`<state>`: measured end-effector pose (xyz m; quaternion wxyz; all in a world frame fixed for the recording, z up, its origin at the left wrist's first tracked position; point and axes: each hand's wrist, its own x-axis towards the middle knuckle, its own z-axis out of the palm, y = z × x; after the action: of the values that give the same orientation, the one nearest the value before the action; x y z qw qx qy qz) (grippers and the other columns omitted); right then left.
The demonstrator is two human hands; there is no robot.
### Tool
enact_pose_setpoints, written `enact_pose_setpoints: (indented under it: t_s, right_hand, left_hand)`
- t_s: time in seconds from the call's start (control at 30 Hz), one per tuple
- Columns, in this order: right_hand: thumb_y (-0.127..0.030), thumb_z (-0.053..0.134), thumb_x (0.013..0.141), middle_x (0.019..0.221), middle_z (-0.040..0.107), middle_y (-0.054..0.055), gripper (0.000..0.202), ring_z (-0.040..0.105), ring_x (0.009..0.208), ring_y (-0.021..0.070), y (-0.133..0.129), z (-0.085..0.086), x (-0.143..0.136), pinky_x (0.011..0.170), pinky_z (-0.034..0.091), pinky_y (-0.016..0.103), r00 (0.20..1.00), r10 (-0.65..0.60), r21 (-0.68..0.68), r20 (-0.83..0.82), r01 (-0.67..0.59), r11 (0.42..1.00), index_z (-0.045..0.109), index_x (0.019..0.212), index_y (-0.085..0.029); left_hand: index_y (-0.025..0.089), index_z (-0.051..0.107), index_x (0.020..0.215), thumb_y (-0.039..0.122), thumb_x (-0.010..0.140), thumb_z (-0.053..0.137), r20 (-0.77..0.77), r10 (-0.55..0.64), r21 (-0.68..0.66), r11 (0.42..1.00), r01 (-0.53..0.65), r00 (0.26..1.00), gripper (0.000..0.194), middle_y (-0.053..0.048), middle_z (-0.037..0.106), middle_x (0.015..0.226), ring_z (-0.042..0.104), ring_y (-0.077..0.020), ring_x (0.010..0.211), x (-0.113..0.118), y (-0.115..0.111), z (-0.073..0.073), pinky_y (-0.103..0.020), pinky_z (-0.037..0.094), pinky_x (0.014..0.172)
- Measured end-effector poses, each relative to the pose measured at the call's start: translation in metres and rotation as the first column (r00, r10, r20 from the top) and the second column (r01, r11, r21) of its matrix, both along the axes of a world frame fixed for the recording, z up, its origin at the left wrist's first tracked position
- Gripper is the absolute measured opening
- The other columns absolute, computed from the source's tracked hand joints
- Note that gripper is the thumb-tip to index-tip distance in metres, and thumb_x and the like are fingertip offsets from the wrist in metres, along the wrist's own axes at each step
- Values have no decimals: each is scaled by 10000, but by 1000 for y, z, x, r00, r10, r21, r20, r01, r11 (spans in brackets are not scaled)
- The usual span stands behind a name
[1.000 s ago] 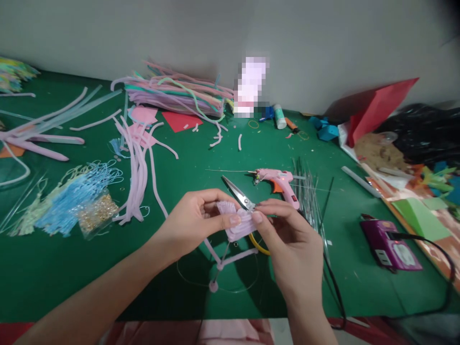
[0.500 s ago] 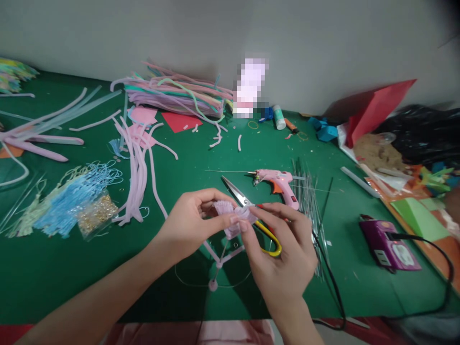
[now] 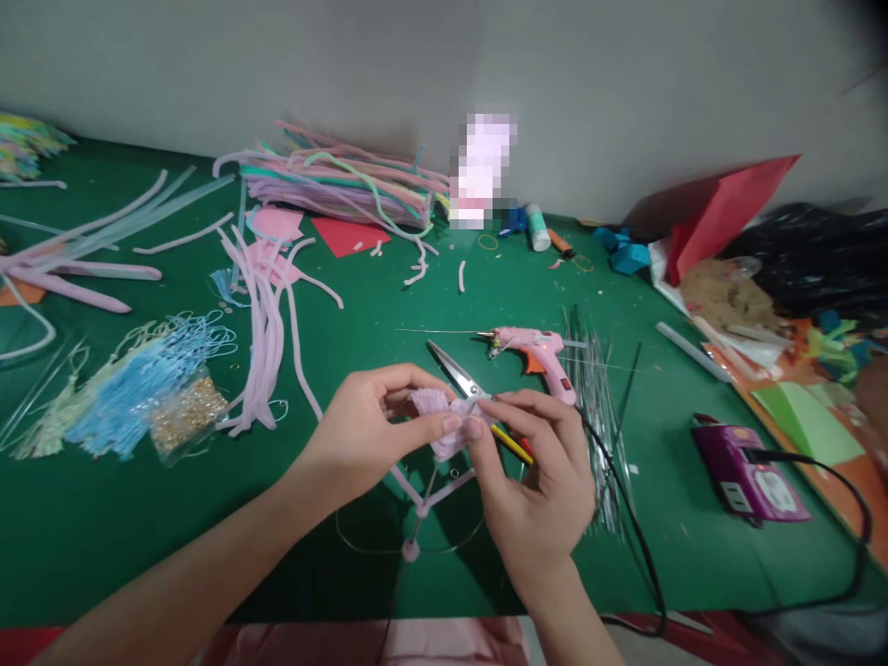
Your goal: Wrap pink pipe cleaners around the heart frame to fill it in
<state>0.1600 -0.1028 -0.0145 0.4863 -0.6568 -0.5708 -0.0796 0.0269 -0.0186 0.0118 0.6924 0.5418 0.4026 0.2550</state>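
Note:
Between my two hands is a small lilac bow of ribbed, fuzzy pipe cleaner (image 3: 437, 403). My left hand (image 3: 375, 421) pinches its left side between thumb and fingers. My right hand (image 3: 537, 462) pinches the right side, with the fingertips of both hands nearly meeting at the middle. Under my hands lie scissors (image 3: 454, 368) with yellow handles, partly covered by my right hand. Just below the bow a lilac pipe-cleaner frame (image 3: 422, 511) on a thin wire shows, with a round lilac end (image 3: 410, 550); my hands hide its upper part.
A pink glue gun (image 3: 531, 347) lies beyond my right hand near metal wires (image 3: 603, 435). Left are lilac pipe cleaners (image 3: 267, 351), blue tassels (image 3: 145, 384) and a bag of gold beads (image 3: 187, 416). A purple power box (image 3: 749, 472) with a black cord sits right.
My right hand has shifted slightly left and its fingers have drawn in, covering more of the scissors' yellow handle. My left hand keeps its pinch in nearly the same place.

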Motion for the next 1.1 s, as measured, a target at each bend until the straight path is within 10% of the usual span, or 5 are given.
enact_pose_setpoints:
  t_s: [0.47,0.63,0.83,1.1]
  right_hand:
    - [-51,617,807,1029,635,77,328,585,858,192,-6,-5,0,714,476,362,988,111,20,108,-114,993,656,1080,-229]
    - [-98,644,809,1029,594,63,261,588,944,197,-9,-5,3,773,502,359,976,107,-37,-192,-116,993,690,1007,-262]
    - [-260,660,833,948,665,35,160,620,843,163,-4,7,13,721,508,289,666,84,-210,-741,-349,913,679,992,-254]
    - [-285,702,801,739,606,-29,79,521,660,94,-2,11,15,598,428,190,371,85,-130,-925,-518,845,649,784,-228]
  left_hand:
    - [159,691,782,142,675,787,124,0,-173,985,21,992,144,41,692,699,613,-56,644,-1,4,-1,-125,476,622]
    - [159,689,808,180,688,797,143,-36,-214,975,67,989,163,39,692,721,616,-55,665,-3,5,-3,-128,474,646]
    - [156,684,790,204,686,806,177,-80,-258,958,125,981,167,43,679,707,614,-54,664,-3,5,-2,-128,467,638]
    - [157,696,789,196,683,808,203,-113,-262,951,165,973,159,41,671,704,608,-52,665,-5,6,-2,-125,467,633]
